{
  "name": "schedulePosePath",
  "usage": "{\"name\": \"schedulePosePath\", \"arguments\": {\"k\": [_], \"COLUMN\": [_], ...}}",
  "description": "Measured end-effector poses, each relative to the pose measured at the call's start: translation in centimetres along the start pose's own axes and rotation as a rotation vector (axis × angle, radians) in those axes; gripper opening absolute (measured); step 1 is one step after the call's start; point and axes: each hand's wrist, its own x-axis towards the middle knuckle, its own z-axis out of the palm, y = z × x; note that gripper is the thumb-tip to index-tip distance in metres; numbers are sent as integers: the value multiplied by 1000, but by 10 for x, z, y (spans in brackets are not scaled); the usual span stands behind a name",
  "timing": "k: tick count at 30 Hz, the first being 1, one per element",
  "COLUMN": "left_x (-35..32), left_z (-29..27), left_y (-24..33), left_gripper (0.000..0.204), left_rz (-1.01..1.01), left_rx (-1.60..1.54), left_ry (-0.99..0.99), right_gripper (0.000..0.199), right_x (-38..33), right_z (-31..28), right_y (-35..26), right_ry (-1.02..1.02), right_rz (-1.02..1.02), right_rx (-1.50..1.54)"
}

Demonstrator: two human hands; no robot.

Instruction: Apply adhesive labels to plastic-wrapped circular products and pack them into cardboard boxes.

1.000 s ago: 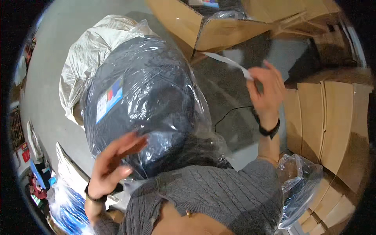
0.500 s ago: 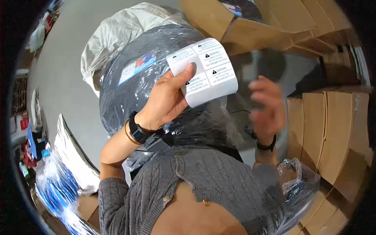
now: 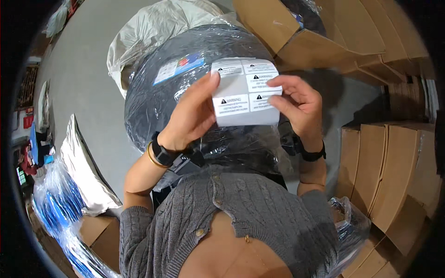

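A sheet of white warning labels [image 3: 245,92] is held up between my two hands, with one label's spot bare near its upper left. My left hand [image 3: 192,109] grips the sheet's left edge, thumb on top. At the right edge, the thumb and fingers of my right hand [image 3: 301,102] are pinched over the labels on that side. Below the sheet lies a big round dark bundle [image 3: 153,109] wrapped in clear plastic, with a blue and white printed card [image 3: 178,69] under the wrap.
Behind the bundle lies a whitish cloth sack [image 3: 134,41]. An opened cardboard box [image 3: 320,46] is at the far right, and more cartons [image 3: 389,167] stand at the right. Blue plastic-wrapped packs [image 3: 58,199] and a white flat bag [image 3: 85,171] lie at the left.
My right hand has come in from the right and taken hold of the sheet's right edge. The sheet, curled and tilted before, is now flatter and more level.
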Motion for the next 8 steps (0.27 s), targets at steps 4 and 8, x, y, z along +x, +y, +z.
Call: {"name": "schedulePosePath", "arguments": {"k": [4, 8], "left_x": [2, 2], "left_z": [-11, -8], "left_y": [1, -1], "left_gripper": [38, 55], "left_rz": [37, 237], "left_rx": [96, 124], "left_ry": [67, 104], "right_gripper": [40, 42], "right_x": [1, 1], "right_z": [16, 12], "right_y": [-13, -1], "right_ry": [-53, -56], "right_rz": [28, 71], "right_rx": [40, -70]}}
